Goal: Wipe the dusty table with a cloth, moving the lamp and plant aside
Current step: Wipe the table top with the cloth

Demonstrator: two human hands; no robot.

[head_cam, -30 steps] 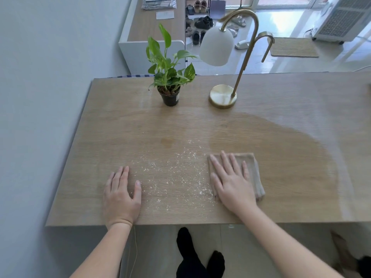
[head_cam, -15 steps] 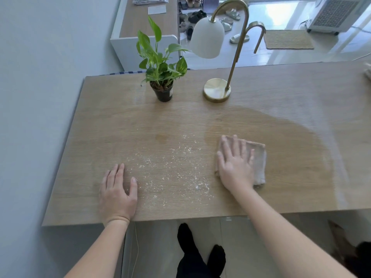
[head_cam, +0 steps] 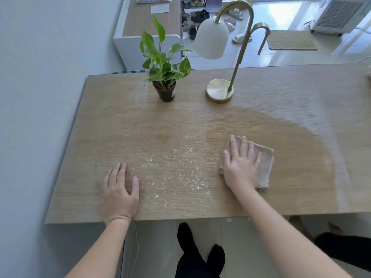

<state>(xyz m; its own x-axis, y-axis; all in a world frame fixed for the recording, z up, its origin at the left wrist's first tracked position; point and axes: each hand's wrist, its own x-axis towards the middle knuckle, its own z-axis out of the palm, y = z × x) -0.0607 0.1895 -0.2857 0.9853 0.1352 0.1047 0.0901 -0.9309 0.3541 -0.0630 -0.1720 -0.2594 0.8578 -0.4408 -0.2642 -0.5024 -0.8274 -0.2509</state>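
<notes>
My right hand (head_cam: 240, 165) presses flat, fingers straight, on a folded beige cloth (head_cam: 264, 167) on the wooden table (head_cam: 120, 125). Flat on the table near its front edge lies my left hand (head_cam: 118, 191), holding nothing. White dust specks (head_cam: 174, 167) are scattered between the two hands. To the right of the cloth the wood looks darker and wiped. A small green plant in a black pot (head_cam: 166, 89) stands at the back left. Beside it, to the right, stands a brass lamp (head_cam: 219, 93) with a white shade (head_cam: 211, 38).
A grey wall (head_cam: 40, 97) runs along the table's left side. Beyond the far edge are a white cabinet (head_cam: 130, 43), shoes on the floor and a mat (head_cam: 291, 40). My legs in black show below the front edge.
My right hand has slid the cloth to the right and slightly away from the front edge. The left hand, plant and lamp have kept their places on the table.
</notes>
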